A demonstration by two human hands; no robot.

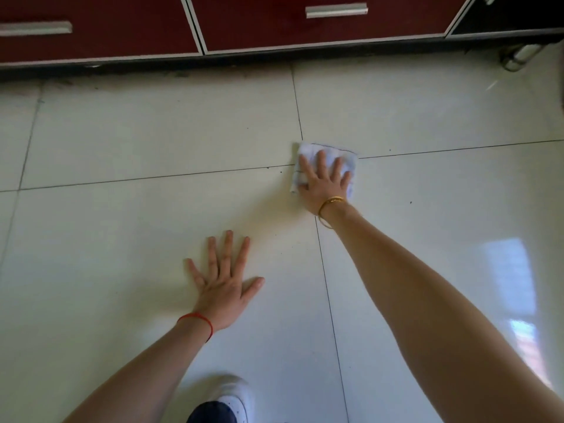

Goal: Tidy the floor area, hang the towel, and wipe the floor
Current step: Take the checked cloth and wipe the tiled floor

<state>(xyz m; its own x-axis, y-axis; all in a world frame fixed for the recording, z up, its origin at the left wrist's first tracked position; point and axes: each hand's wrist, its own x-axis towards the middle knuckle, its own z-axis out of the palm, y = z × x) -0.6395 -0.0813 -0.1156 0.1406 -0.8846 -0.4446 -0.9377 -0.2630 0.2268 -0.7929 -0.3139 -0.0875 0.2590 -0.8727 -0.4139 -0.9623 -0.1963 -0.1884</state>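
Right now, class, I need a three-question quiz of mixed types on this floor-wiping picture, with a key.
1. True or false: the right hand presses flat on the white cloth.
2. Multiple choice: the left hand is A) lifting the cloth, B) spread flat on the bare tile floor, C) pulling a cabinet handle.
3. Fill in: the cloth lies where the tile ____ lines cross.

Key
1. True.
2. B.
3. Grout; the cloth covers the crossing, in front of the red cabinets.
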